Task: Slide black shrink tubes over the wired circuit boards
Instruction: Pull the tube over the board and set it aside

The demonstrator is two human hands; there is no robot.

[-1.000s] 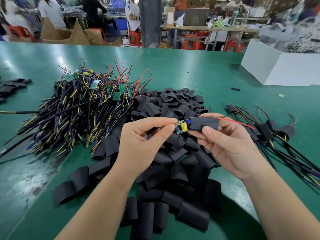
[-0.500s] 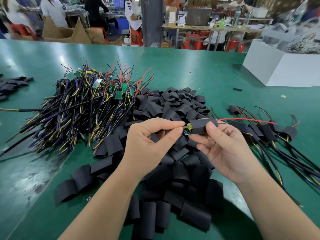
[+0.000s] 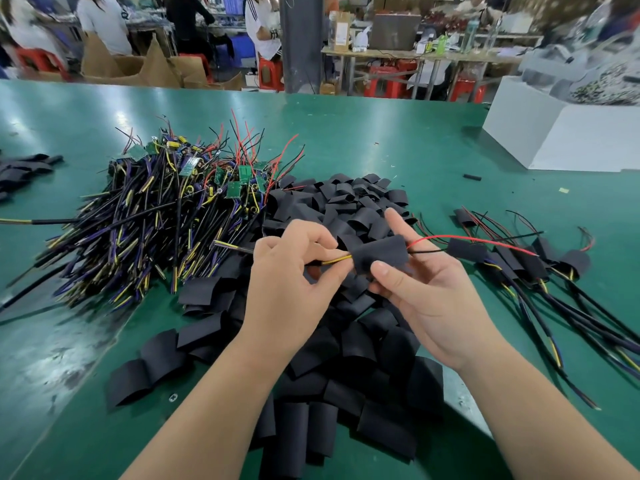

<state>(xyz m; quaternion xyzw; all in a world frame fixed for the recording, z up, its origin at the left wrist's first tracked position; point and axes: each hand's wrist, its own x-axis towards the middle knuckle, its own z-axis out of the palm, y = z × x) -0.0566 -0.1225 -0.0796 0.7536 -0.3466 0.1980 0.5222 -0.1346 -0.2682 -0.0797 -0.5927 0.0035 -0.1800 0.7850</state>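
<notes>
Board was exposed a second ago; shrink tube (image 3: 379, 254) had since slid fully over it; left hand (image 3: 287, 289) pinched the yellow lead (image 3: 337, 260), right hand (image 3: 426, 299) gripped the shrink tube; unit looked done.

- The black shrink tube (image 3: 379, 254) in my fingers (image 3: 383, 272) hides what sits inside it.
- The white box (image 3: 561, 136) runs off the right edge; its contents are blurred.

Left hand (image 3: 291, 289) pinches the yellow-striped cable (image 3: 335, 260); right hand (image 3: 426, 299) holds a black shrink tube (image 3: 379, 254) just beside it, red wire (image 3: 436, 236) trailing right. Loose tubes (image 3: 346, 341) lie beneath on the green table (image 3: 381, 140), bare wired boards (image 3: 156, 220) far left
</notes>
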